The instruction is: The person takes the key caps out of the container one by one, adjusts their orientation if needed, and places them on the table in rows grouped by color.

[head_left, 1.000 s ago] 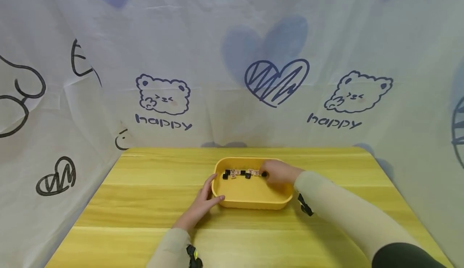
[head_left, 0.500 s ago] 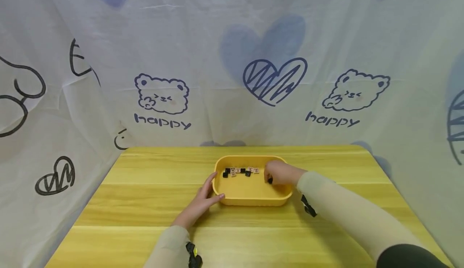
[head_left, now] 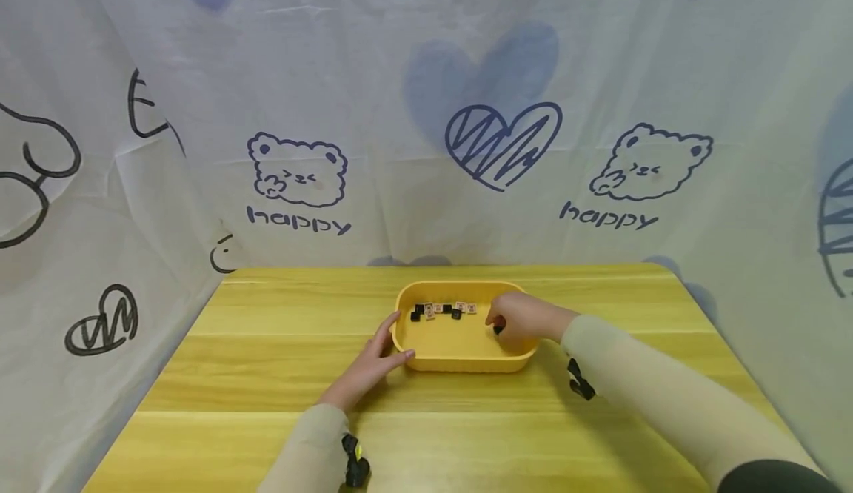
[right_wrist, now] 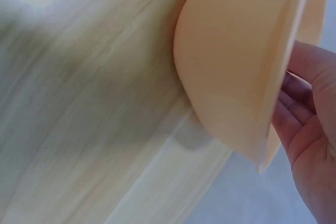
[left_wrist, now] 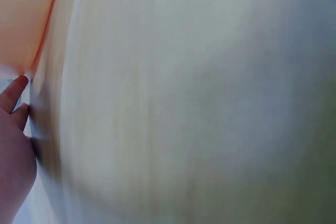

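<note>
A shallow yellow plastic tray (head_left: 466, 365) with rounded corners sits on the wooden table. Along its back part lie several small square pieces, some black (head_left: 456, 314) and some pale with dark print (head_left: 472, 308). Reaching into the tray's right end, my right hand (head_left: 526, 315) pinches a small black square piece (head_left: 498, 329) low over the tray floor. In the right wrist view its fingers curl behind the tray's rim, which hides that piece. My left hand (head_left: 369, 367) rests at the left end, thumb on the front rim and straight fingers along the left side.
The yellow wood-grain table (head_left: 266, 374) extends around the tray on all sides. Behind it and at the sides hangs a white cloth (head_left: 400, 145) printed with hearts and bears. A black strap piece (head_left: 580, 380) is on the right sleeve.
My right hand has drawn a black piece away from the row, rightward and toward the front of the tray. The left hand keeps its place on the rim.
</note>
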Tool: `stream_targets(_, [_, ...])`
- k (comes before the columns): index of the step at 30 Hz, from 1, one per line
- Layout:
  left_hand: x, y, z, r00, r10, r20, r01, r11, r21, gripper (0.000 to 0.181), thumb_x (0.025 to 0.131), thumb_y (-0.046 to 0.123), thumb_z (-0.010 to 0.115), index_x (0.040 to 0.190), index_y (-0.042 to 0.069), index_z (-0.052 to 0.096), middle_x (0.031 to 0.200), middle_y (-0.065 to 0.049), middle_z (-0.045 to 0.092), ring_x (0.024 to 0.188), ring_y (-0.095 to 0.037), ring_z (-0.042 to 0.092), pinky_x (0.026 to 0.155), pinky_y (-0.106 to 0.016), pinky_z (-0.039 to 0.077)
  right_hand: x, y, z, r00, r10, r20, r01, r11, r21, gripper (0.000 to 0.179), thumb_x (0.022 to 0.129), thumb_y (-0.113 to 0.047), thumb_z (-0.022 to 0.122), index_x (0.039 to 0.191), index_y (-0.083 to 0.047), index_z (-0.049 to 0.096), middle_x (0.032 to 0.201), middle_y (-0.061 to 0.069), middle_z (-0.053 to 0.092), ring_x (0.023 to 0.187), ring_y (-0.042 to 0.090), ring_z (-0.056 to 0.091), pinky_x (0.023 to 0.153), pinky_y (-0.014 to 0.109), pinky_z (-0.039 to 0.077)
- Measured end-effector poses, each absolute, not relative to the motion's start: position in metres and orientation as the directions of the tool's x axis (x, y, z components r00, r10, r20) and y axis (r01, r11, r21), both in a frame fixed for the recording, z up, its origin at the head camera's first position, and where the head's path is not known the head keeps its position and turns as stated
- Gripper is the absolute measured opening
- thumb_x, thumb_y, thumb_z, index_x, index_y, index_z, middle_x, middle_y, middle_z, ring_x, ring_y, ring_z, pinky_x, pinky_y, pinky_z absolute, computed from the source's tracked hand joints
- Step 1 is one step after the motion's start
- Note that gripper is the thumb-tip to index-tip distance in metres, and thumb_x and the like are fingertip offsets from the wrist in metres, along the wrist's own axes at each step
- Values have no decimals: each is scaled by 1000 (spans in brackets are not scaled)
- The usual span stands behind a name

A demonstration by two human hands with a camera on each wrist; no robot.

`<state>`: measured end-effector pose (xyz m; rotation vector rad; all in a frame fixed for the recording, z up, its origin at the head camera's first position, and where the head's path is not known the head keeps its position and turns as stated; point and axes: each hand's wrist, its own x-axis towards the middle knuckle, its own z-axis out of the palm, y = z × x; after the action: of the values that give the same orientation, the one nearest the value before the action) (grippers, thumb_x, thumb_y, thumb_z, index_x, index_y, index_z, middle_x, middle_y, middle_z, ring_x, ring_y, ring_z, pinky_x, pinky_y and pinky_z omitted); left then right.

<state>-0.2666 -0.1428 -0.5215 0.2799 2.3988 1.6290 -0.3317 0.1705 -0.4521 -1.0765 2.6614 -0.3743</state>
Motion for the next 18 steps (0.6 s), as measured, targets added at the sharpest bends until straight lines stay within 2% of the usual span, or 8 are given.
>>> stream_targets(3, [-272, -141, -519, -953, 290, -84, 23, 348, 937, 81, 93, 28, 68, 157, 27, 18, 153, -25, 30, 144, -40, 16, 112, -62, 9, -328, 175, -446, -670, -739, -77, -681, 652, -334, 13, 75, 8, 64, 80, 0, 73, 69, -2, 48, 62, 10, 36, 60, 27, 34])
stream_targets(6, [-275, -141, -515, -947, 309, -86, 38, 374, 927, 82, 94, 29, 66, 158, 24, 15, 151, -26, 32, 143, -40, 20, 114, -58, -2, -320, 177, -440, -665, -747, -6, -699, 625, -347, 23, 75, 6, 67, 95, 1, 77, 79, -3, 55, 70, 8, 48, 62, 24, 44])
stream_targets(10, [-279, -141, -515, -938, 335, -90, 62, 416, 907, 85, 95, 36, 64, 158, 25, 9, 151, -25, 33, 144, -36, 21, 113, -52, -15, -310, 178, -431, -674, -737, 48, -696, 612, -375, 23, 78, 5, 71, 101, 3, 76, 82, -3, 52, 75, 10, 56, 65, 22, 50])
stream_targets(14, [-280, -140, -518, -934, 344, -100, 62, 429, 901, 87, 95, 37, 64, 158, 26, 6, 151, -24, 33, 145, -37, 15, 112, -53, -16, -297, 177, -426, -689, -720, 84, -686, 610, -397, 22, 81, -1, 74, 103, 0, 76, 83, -2, 54, 78, 12, 61, 67, 21, 52])
stream_targets(18, [-279, -138, -516, -936, 330, -125, 34, 437, 899, 86, 95, 39, 63, 158, 30, 5, 154, -22, 28, 145, -42, -4, 110, -58, -15, -285, 173, -425, -728, -675, 117, -651, 628, -426, 21, 83, -7, 74, 104, -6, 77, 88, -2, 59, 77, 9, 63, 67, 21, 52])
